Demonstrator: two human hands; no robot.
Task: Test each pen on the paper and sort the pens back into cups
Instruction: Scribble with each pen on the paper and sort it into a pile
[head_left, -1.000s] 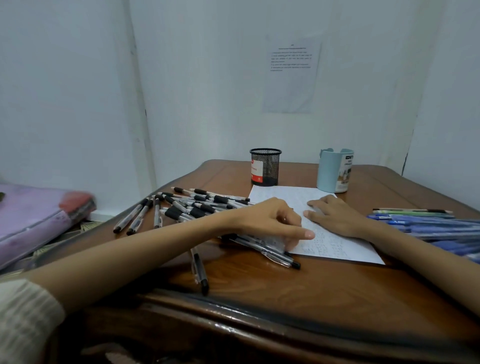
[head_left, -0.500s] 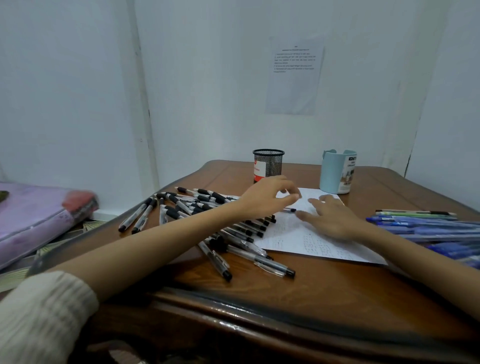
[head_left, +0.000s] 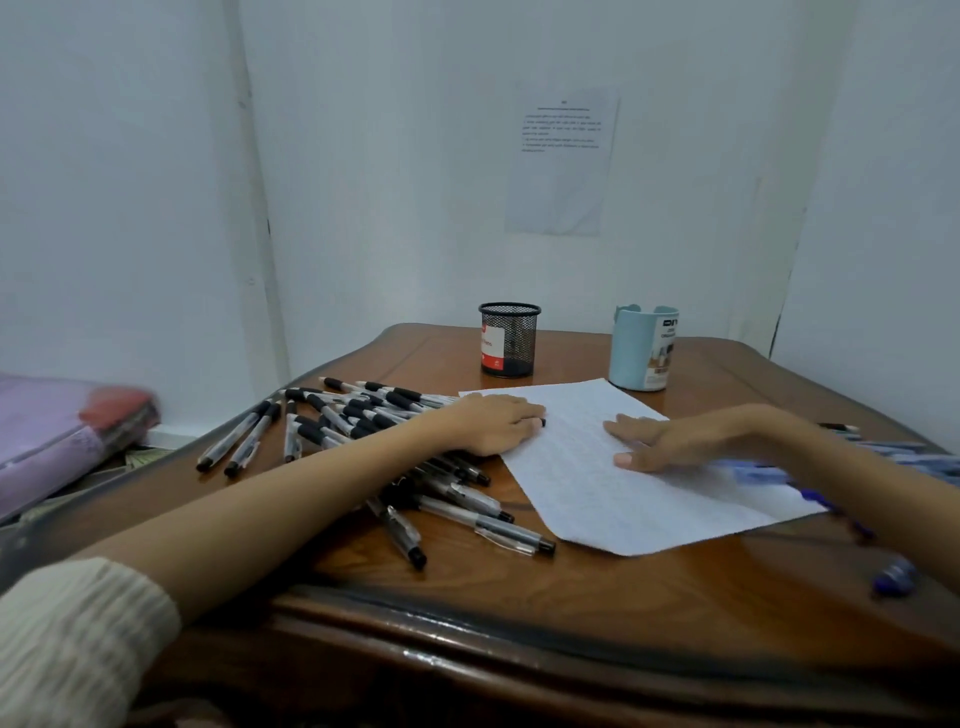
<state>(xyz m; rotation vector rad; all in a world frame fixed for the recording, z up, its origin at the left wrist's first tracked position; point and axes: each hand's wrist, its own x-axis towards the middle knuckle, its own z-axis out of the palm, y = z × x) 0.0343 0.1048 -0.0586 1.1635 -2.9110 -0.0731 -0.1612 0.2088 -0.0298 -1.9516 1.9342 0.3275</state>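
Note:
A white sheet of paper (head_left: 613, 493) lies on the brown wooden table (head_left: 519, 587). My left hand (head_left: 493, 423) rests at the sheet's left edge with its fingers curled; a black pen tip (head_left: 543, 422) pokes out past the fingertips. My right hand (head_left: 675, 441) lies flat on the paper, fingers straight. Left of the sheet is a loose pile of black pens (head_left: 358, 410), partly under my left forearm. Blue pens (head_left: 883, 457) lie at the right. A black mesh cup (head_left: 509, 340) and a light blue cup (head_left: 644, 348) stand behind the paper.
A purple and red bundle (head_left: 62, 431) sits off the table to the left. A printed sheet (head_left: 561, 161) hangs on the white wall behind. One blue pen (head_left: 893, 577) lies near the table's front right edge.
My left hand went from the front of the pen pile up over the paper, then came down at the sheet's left edge. My right hand stayed on the paper.

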